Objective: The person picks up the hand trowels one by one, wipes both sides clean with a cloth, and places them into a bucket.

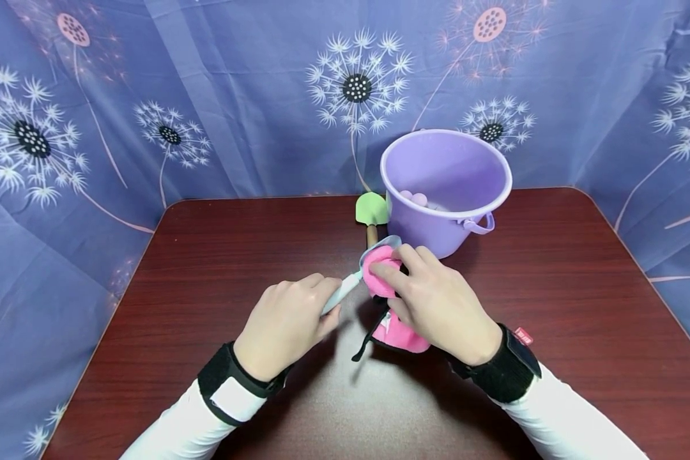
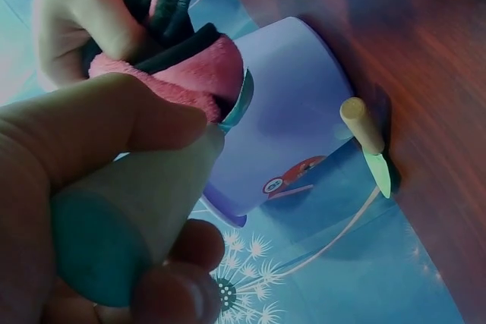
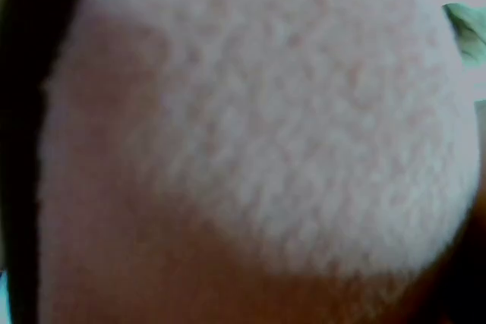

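In the head view my left hand (image 1: 290, 319) grips the pale handle (image 1: 342, 292) of a small hand shovel with a light blue blade (image 1: 392, 241). Its teal butt end (image 2: 99, 252) faces the left wrist camera. My right hand (image 1: 445, 303) pinches a fuzzy pink cloth (image 1: 402, 333) with black edging and a black strap, one part of it lying against the blade. That cloth covers most of the blade. Blurred fuzzy fabric (image 3: 273, 111) fills the right wrist view, so the right fingers are hidden there.
Behind the hands stands a purple bucket (image 1: 425, 230) with a side handle and some pale round objects (image 1: 418, 199) inside. Beside it lies a green shovel (image 1: 371, 208) with a wooden handle. The dark red table (image 1: 236, 249) is backed by a blue dandelion curtain (image 1: 253, 96).
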### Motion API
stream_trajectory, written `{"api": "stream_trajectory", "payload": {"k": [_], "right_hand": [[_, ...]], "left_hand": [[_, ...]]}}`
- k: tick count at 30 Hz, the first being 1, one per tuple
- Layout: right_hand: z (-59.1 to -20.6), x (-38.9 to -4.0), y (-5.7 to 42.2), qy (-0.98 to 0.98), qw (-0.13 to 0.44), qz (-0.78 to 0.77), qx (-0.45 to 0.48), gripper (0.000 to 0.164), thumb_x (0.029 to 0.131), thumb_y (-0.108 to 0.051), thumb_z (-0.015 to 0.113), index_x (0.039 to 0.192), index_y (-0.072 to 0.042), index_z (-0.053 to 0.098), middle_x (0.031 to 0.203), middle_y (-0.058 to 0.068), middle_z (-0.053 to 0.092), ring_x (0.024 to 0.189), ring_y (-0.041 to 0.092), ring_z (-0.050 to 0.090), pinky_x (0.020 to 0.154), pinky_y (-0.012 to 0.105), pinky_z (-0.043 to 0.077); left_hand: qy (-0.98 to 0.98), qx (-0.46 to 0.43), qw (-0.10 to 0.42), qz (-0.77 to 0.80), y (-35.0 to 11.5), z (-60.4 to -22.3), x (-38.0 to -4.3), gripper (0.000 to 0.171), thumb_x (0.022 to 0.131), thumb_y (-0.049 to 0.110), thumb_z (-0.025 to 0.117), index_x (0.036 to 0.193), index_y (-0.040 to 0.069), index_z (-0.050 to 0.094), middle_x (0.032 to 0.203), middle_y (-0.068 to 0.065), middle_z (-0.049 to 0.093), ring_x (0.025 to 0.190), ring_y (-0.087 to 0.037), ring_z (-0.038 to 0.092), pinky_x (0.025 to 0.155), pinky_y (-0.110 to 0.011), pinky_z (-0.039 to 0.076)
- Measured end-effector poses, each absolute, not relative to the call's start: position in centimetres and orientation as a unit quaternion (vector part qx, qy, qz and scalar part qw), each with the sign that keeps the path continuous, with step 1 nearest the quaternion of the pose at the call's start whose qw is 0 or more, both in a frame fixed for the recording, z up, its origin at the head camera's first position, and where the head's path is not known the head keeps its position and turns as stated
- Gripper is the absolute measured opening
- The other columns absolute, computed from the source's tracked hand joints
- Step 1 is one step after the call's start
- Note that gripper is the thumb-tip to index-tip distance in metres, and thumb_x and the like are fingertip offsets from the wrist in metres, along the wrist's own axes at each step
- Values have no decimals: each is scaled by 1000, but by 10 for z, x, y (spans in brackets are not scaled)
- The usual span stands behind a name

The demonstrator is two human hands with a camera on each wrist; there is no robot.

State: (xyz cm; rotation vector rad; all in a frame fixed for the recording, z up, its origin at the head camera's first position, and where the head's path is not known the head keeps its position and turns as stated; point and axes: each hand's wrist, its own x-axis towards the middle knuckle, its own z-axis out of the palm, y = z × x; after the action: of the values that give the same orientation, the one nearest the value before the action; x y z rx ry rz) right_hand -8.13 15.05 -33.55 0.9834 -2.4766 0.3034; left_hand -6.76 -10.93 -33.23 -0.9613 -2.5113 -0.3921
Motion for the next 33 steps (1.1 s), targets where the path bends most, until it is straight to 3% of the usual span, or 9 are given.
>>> {"api": "stream_trajectory", "payload": {"k": [8,15,22,33], "right_hand": [[-333,-81,149,-892,225,135,368,54,78,-7,83,130,-19,70,118,9,58,95,27,55,58,36,53],[-332,-82,151,-879,235,167,380,55,81,-3,78,134,-17,70,125,11,59,100,28,57,67,39,56],[-330,-84,154,-855,273,197,394,59,80,-3,84,136,-17,69,124,14,61,102,32,59,69,44,57],[-323,-86,162,-855,288,207,378,52,85,-5,77,135,-15,70,122,15,60,100,33,58,67,46,56]], "left_hand": [[-904,-345,205,-148,-109,-333,-68,21,82,14,85,100,10,75,75,3,61,52,-14,52,46,-36,49],[-911,-335,186,-151,-110,-331,-68,24,82,15,87,103,11,76,77,2,63,55,-17,58,49,-39,52],[-916,-318,159,-187,-121,-326,-77,27,82,13,89,106,10,77,76,5,64,60,-10,56,53,-34,53],[-926,-261,104,-251,-142,-319,-93,21,92,13,82,111,9,76,67,7,56,57,-9,49,54,-30,47]]}}
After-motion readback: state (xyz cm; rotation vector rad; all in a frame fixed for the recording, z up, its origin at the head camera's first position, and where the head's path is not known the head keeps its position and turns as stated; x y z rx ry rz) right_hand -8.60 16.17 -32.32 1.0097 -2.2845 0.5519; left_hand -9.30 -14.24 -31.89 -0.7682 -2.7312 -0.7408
